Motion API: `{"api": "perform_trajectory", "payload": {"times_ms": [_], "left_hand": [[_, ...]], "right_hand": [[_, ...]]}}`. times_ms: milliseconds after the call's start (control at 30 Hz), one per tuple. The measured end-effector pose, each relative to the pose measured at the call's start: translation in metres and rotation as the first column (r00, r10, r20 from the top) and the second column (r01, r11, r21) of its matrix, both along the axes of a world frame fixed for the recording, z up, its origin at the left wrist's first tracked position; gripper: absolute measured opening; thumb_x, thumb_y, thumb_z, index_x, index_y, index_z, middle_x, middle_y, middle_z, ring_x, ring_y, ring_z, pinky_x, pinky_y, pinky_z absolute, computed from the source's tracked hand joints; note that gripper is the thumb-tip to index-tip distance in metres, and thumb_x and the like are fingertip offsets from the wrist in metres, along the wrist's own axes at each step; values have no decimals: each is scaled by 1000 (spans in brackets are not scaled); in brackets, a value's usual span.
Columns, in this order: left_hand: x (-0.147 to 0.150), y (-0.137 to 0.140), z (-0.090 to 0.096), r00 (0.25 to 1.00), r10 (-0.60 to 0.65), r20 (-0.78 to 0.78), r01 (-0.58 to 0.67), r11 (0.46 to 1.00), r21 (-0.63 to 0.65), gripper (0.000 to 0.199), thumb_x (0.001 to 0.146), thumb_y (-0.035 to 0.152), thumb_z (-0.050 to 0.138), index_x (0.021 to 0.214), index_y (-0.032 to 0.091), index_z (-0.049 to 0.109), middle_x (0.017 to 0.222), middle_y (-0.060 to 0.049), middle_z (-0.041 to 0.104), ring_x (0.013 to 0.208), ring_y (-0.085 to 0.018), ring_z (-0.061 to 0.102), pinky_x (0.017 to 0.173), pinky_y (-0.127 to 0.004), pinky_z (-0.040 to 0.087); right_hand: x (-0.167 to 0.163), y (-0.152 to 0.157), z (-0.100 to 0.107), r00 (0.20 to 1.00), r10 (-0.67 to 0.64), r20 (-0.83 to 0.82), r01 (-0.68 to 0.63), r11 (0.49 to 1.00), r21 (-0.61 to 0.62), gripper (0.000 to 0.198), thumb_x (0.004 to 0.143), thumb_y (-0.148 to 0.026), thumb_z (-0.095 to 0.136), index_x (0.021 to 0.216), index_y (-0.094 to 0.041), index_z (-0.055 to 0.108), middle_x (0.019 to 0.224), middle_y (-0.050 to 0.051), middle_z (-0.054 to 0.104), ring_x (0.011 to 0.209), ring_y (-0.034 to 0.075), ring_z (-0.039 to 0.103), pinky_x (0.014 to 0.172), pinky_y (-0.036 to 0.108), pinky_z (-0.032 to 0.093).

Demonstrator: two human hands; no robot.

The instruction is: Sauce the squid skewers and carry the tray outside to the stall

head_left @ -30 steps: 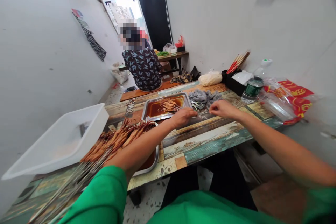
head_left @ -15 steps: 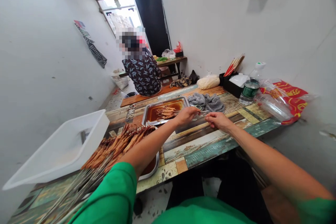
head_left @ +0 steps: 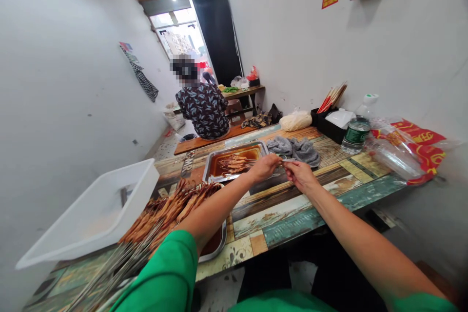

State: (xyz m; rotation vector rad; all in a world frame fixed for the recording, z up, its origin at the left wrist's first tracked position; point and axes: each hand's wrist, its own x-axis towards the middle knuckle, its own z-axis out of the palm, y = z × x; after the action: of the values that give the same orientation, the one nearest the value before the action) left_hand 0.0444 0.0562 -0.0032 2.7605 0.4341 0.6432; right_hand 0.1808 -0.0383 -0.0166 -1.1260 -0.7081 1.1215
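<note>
- My left hand [head_left: 265, 166], near the centre of the frame, is closed round the thin handles of a few skewers [head_left: 234, 164]; their browned food ends lie in the far tray [head_left: 206, 165], among brown sauce [head_left: 252, 150].
- My right hand [head_left: 300, 174], just beside it to the right, has thumb and fingers pinched at the tips of those handles; I cannot tell how many it grips.
- I judge this small bunch to be partway through: both my hands are on it, and it is not yet let go.
- A far larger heap [head_left: 161, 219] fills the lower left of the frame, partly over the near tray [head_left: 222, 243], handles pointing to the bottom left. My fingers are not on it.
- By amount, the bunch looks a small share and the heap the bulk; which of them counts as finished, I cannot tell.
- The white tub [head_left: 146, 183], at left, stands beside the heap, a small grey thing [head_left: 123, 197] inside.
- The grey cloth [head_left: 303, 148] lies just beyond my hands.
</note>
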Motion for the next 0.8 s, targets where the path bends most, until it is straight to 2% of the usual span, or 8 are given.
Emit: {"api": "perform_trajectory", "payload": {"times_ms": [167, 300, 567, 667, 800], "left_hand": [[4, -3, -3, 999, 30, -22, -30, 999, -26, 22, 92, 16, 40, 96, 15, 61, 89, -7, 63, 87, -17, 58, 82, -31, 47], [4, -4, -3, 1000, 21, -21, -21, 1000, -6, 22, 91, 14, 40, 93, 14, 62, 88, -8, 64, 88, -18, 59, 82, -30, 47], [0, -1, -3, 999, 43, 17, -43, 999, -25, 25, 92, 18, 40, 99, 16, 63, 93, -8, 66, 90, -17, 60, 83, -30, 48], [1, -1, -6, 999, 33, 20, -33, 999, -9, 23, 92, 16, 40, 97, 15, 62, 93, -9, 66, 90, -18, 60, 84, -30, 47], [3, -1, -9, 998, 57, 30, -57, 998, 14, 23, 90, 15, 40, 94, 14, 63, 89, -9, 66, 87, -18, 60, 83, -31, 47]], "right_hand": [[-7, -1, -3, 996, -32, -87, 33, 999, 3, 28, 54, -31, 78, 64, -19, 54, 52, -5, 50, 43, 7, 42, 37, 20, 30], [-13, -2, -4, 989, -24, -143, 26, 1000, 15, 26, 55, -33, 74, 66, -21, 54, 56, -3, 52, 46, 8, 43, 39, 21, 32], [-16, -3, -9, 992, -34, -122, 41, 997, 61, 32, 53, -34, 80, 72, -21, 58, 58, -6, 50, 49, 8, 42, 41, 21, 32], [-16, -6, -4, 991, 26, -134, -19, 998, 53, 28, 59, -35, 76, 71, -21, 55, 59, -5, 48, 49, 8, 40, 41, 21, 32], [-17, -13, 5, 966, 209, -149, -209, 978, 16, 20, 75, -39, 58, 68, -22, 49, 60, -2, 43, 49, 11, 38, 41, 23, 34]]}}
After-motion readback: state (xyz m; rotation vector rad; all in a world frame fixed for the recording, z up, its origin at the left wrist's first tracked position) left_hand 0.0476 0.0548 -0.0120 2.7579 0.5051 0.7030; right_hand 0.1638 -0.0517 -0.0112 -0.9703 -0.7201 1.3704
